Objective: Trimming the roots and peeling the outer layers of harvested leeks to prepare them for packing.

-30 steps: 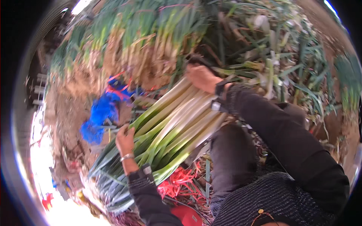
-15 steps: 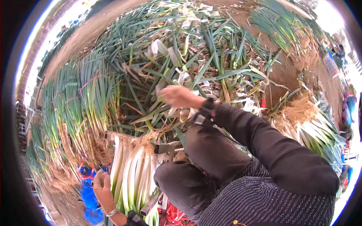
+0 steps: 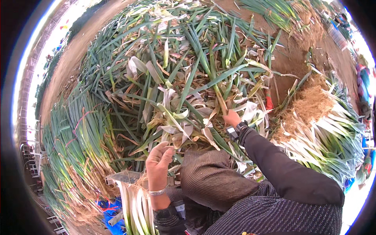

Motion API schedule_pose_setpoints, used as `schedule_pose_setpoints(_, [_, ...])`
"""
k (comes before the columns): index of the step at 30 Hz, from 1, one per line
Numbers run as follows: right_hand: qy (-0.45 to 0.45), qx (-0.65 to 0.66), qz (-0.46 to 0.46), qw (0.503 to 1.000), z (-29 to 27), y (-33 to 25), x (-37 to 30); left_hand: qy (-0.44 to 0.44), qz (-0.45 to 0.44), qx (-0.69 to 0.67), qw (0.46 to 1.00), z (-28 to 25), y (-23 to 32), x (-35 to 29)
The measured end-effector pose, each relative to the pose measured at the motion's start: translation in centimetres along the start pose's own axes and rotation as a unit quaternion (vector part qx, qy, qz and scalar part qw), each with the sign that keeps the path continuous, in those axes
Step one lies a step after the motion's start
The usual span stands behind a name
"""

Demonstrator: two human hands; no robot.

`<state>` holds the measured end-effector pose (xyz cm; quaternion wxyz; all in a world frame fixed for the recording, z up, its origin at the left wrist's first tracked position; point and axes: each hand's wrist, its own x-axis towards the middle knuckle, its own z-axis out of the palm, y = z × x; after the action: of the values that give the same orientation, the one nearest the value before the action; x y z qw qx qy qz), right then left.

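My right hand is closed round the pale lower end of a long green leek, whose leaves stretch away over the pile. Above my knee, my left hand is raised with its fingers loosely bent and nothing visible in them. Trimmed white leeks lie to its left on a metal stand, their roots at the stand's far edge. In front of both hands spreads a heap of loose leeks and stripped leaves.
Tied leek bundles stand at the left. Cleaned leeks with brown roots are stacked at the right, and more leeks lie at the far right. A blue plastic sheet is beside the stand; bare soil shows beyond the heap.
My right hand has moved right and nearer and taken hold of a leek. My left hand has lifted away from the stand's leeks, rightward and up. The view has shifted.
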<state>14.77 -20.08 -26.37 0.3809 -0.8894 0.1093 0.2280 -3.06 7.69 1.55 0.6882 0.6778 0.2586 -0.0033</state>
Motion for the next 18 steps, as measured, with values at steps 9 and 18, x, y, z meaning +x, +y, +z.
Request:
schedule_pose_setpoints(9, [-0.1, -0.035, -0.044, 0.993, 0.8, -0.3, 1.9, 0.006, -0.041, 0.015, 0.999, 1.3, -3.9, 1.7])
schedule_pose_setpoints(18, [-0.347, 0.617, 0.095, 0.7, -1.1, -6.0, -3.9, 0.094, -0.091, -0.086, 0.988, 0.4, -2.6, 0.3])
